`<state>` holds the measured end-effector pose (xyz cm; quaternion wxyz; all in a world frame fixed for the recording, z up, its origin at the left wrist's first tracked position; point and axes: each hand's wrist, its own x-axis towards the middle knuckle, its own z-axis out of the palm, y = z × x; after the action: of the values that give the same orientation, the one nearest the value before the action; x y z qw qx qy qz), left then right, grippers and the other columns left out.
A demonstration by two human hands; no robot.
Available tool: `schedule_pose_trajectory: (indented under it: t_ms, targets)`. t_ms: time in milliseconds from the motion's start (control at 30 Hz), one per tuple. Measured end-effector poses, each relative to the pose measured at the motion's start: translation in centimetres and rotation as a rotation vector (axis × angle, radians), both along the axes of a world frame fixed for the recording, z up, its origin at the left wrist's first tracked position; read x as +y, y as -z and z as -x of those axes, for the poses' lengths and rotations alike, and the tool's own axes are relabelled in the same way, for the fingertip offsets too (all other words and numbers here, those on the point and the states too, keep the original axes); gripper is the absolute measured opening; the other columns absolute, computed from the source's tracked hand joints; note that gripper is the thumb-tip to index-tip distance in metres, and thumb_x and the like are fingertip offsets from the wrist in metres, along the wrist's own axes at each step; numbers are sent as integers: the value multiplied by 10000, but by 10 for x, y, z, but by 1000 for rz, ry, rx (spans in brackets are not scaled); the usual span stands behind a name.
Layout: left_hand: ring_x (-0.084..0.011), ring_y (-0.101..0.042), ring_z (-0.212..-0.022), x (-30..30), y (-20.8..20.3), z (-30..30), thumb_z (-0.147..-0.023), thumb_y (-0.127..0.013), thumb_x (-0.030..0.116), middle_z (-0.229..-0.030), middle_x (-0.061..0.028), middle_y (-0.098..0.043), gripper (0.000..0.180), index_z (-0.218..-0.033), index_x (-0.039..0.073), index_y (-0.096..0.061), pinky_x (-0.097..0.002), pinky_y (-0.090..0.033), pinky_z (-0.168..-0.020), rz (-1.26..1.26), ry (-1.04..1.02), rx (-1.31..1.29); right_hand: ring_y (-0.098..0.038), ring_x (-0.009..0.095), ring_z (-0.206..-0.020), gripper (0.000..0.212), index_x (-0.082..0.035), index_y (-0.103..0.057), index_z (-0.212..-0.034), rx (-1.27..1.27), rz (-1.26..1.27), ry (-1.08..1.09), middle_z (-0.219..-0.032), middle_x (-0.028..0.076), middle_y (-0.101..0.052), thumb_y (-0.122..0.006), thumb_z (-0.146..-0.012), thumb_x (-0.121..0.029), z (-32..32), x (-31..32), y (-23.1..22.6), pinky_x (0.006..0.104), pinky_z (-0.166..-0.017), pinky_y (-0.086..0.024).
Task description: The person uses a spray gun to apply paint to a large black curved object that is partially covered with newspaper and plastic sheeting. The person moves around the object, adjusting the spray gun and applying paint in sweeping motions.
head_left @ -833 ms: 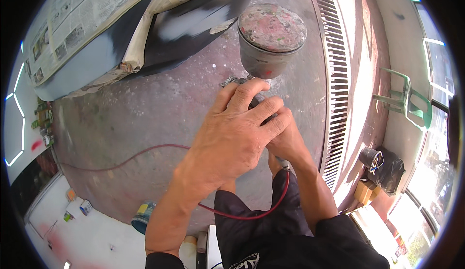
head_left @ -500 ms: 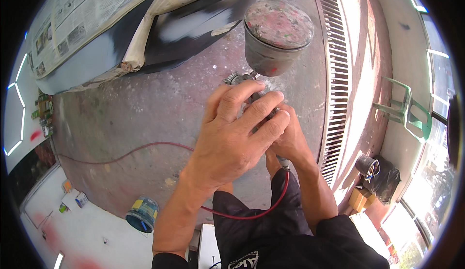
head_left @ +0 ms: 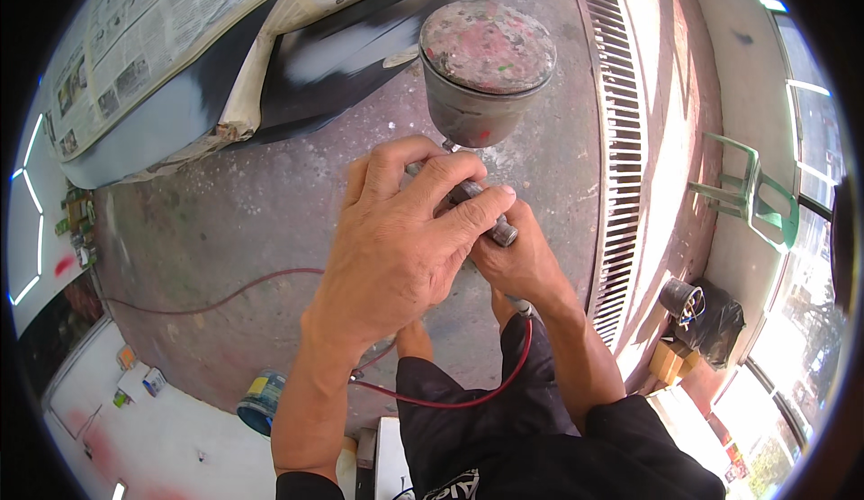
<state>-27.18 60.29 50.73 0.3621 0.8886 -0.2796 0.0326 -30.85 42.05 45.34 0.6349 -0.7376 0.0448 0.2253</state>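
A spray gun (head_left: 504, 231) with a grey, paint-spattered cup (head_left: 490, 108) on top is between my two hands. My right hand (head_left: 520, 261) is closed round its handle, which is mostly hidden. Over the front of the gun, my left hand (head_left: 391, 234) curls its fingers and covers the nozzle end. Its thumb lies along the gun's body, and a knurled knob sticks out at the rear. The cup's round lid carries pink and red smears. From a fitting below my right hand runs a red air hose (head_left: 459, 404).
A car body part (head_left: 333, 63) with dark and pale grey patches, partly masked with newspaper (head_left: 126, 59), stands at upper left. A floor grate (head_left: 621, 122) runs along the right. A green plastic chair (head_left: 747, 189), a black bucket (head_left: 680, 297) and a blue bucket (head_left: 261, 401) stand around.
The spray gun and its cup have shifted a little left. My left hand has slid left and forward over the gun's front, and the rear knob now shows.
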Motion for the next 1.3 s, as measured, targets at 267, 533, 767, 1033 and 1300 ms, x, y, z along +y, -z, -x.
schedule_pose_trajectory:
  t_ms: [267, 533, 767, 1033, 1300]
  targets:
    - [-272, -602, -1101, 15, 7, 6, -772, -860, 34, -1192, 19, -732, 391, -1140, 163, -827, -401, -505, -940, 80, 12, 47, -770, 221, -944, 325, 33, -695, -1248, -53, -22, 13, -983, 213, -789, -718, -927, -13, 6, 15, 0, 384, -816, -573]
    - [-271, -618, -1073, 27, 7, 7, -758, -832, 39, -1178, 28, -758, 368, -1115, 124, -809, -387, -529, -927, 118, 70, 70, -762, 225, -933, 279, 46, -703, -1176, -5, -29, 5, -989, 204, -789, -748, -913, -37, 15, 24, 7, 386, -805, -572]
    - [-280, -609, -1098, 34, 16, 6, -797, -829, 19, -1183, 21, -769, 364, -1148, 111, -811, -387, -545, -932, 110, 109, 47, -726, 182, -893, 249, 53, -701, -1152, 160, 20, -25, -945, 183, -780, -724, -921, -36, 10, 28, 3, 384, -781, -563]
    - [-295, -604, -1099, 35, 23, 1, -794, -836, 21, -1203, -16, -774, 385, -1170, 101, -814, -394, -545, -926, 192, 130, 122, -737, 193, -904, 238, 37, -709, -1150, 52, -18, 19, -937, 171, -774, -723, -928, -47, 11, 30, 9, 381, -795, -568]
    - [-293, -556, -1200, 27, 3, 7, -847, -794, 66, -1278, 27, -700, 494, -1310, 237, -799, -430, -461, -1010, -102, 178, 178, -756, 275, -842, 280, 15, -720, -1151, 54, -43, 18, -964, 178, -788, -792, -919, -125, 7, 28, 10, 405, -755, -575]
